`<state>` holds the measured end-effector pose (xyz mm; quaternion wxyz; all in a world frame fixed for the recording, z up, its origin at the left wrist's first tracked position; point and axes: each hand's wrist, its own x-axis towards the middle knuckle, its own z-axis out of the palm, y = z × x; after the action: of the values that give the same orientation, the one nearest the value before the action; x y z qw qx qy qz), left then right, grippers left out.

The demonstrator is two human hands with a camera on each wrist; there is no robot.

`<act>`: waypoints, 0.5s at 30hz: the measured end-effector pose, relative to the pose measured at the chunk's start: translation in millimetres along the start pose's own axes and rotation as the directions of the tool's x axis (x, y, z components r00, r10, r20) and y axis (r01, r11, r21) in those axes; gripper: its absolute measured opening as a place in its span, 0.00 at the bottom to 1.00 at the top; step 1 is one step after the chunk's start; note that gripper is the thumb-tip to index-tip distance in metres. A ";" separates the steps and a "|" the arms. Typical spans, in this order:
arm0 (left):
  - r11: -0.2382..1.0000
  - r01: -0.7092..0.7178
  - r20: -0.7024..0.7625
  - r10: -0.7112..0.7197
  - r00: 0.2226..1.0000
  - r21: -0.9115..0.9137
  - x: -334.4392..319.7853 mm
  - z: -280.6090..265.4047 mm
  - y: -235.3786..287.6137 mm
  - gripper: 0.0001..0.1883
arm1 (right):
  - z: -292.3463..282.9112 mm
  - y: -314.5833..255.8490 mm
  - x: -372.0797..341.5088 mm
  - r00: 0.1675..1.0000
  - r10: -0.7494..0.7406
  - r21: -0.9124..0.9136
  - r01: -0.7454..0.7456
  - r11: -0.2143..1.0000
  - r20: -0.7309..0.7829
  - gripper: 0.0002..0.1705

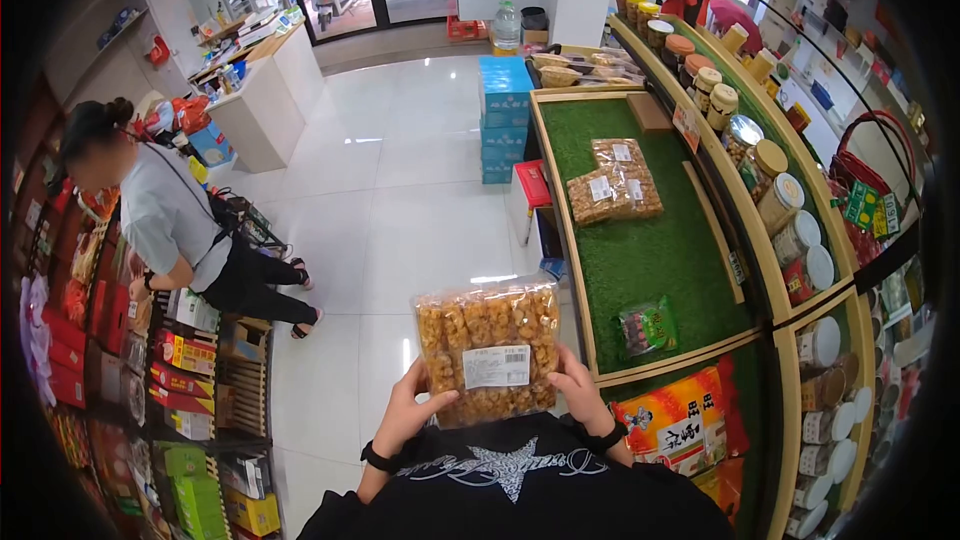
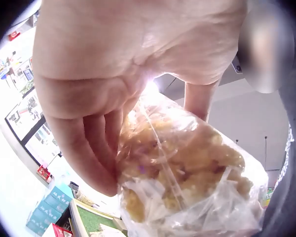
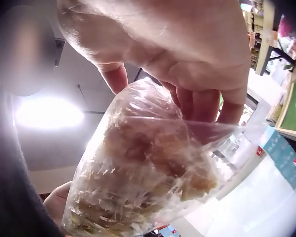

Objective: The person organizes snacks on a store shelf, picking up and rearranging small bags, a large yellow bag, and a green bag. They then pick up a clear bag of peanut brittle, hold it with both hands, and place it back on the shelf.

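A clear plastic bag of golden-brown fried snacks point(image 1: 485, 325) is held in front of the chest, its white printed label point(image 1: 497, 367) facing up. My left hand point(image 1: 405, 405) grips the bag's left side, thumb over the front. On the opposite side my right hand point(image 1: 582, 395) holds it with the thumb near the label's edge. In the left wrist view, the fingers point(image 2: 84, 143) curl behind the crinkled bag point(image 2: 187, 163). From the right wrist, the other fingers point(image 3: 202, 103) reach behind the bag point(image 3: 138, 158), partly hidden by loose plastic.
To the right stands a display table with green turf point(image 1: 640, 270), bearing similar snack bags point(image 1: 615, 185) and a small green packet point(image 1: 648, 328). Jars point(image 1: 782, 202) line the shelf beyond. A person point(image 1: 180, 210) stands at the left shelves. Blue boxes point(image 1: 505, 105) are stacked by the table.
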<state>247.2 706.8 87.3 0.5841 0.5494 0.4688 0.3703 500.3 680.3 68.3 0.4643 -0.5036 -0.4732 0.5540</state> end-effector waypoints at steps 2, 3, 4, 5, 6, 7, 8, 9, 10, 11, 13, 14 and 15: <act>1.000 0.030 0.030 -0.031 0.999 0.005 13.2 1.2 -0.6 0.31 | -7.4 3.0 7.5 1.000 -0.003 -0.056 0.002 0.998 -0.019 0.28; 1.000 0.030 0.035 -0.030 0.999 0.007 20.7 0.6 -1.5 0.31 | -9.6 2.1 11.9 1.000 0.011 -0.043 -0.012 0.999 -0.017 0.28; 0.998 0.053 0.056 -0.054 0.997 0.015 28.1 0.2 -3.1 0.32 | -11.4 0.0 16.7 1.000 0.025 -0.029 -0.025 0.999 -0.016 0.28; 0.997 0.077 0.078 -0.079 0.994 0.024 35.7 -0.8 -3.6 0.33 | -12.3 -5.4 21.3 0.999 0.045 -0.012 -0.045 0.999 -0.026 0.27; 0.997 0.078 0.085 -0.080 0.993 0.026 43.7 -1.4 -2.7 0.33 | -13.4 -7.5 26.4 0.998 0.046 -0.009 -0.046 0.999 -0.032 0.27; 0.996 0.087 0.099 -0.087 0.991 0.013 51.9 -1.6 -1.8 0.33 | -14.6 -8.7 31.4 0.998 0.033 -0.033 -0.034 0.999 -0.055 0.27; 0.996 0.095 0.114 -0.094 0.989 -0.001 60.4 -2.8 -1.2 0.34 | -15.9 -9.0 37.3 0.997 0.018 -0.057 -0.023 0.998 -0.076 0.27; 0.995 0.096 0.120 -0.095 0.988 -0.001 69.2 -4.9 -2.3 0.34 | -17.5 -7.8 43.6 0.996 0.020 -0.057 -0.025 0.998 -0.082 0.27; 0.996 0.089 0.128 -0.085 0.988 -0.027 78.3 -7.0 -5.3 0.34 | -19.4 -5.7 49.5 0.996 0.025 -0.097 -0.034 0.995 -0.091 0.26; 0.995 0.083 0.136 -0.075 0.988 -0.055 87.5 -9.5 -8.6 0.34 | -19.9 -4.4 55.8 0.995 0.031 -0.136 -0.044 0.990 -0.100 0.26; 0.992 0.077 0.155 -0.061 0.986 -0.096 109.7 -16.3 -14.3 0.34 | -16.9 -11.4 73.3 0.994 0.037 -0.116 -0.049 0.992 -0.108 0.25; 0.989 0.064 0.167 -0.042 0.985 -0.132 120.9 -20.8 -14.6 0.34 | -14.7 -15.2 82.7 0.993 0.034 -0.093 -0.045 0.995 -0.110 0.24; 0.990 0.062 0.176 -0.039 0.984 -0.127 133.3 -25.7 -12.4 0.34 | -12.5 -17.6 93.0 0.992 0.030 -0.090 -0.041 0.995 -0.119 0.24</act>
<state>259.8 839.1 57.4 0.6669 0.5275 0.4046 0.3366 507.7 775.3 74.3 0.4576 -0.5645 -0.4610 0.5093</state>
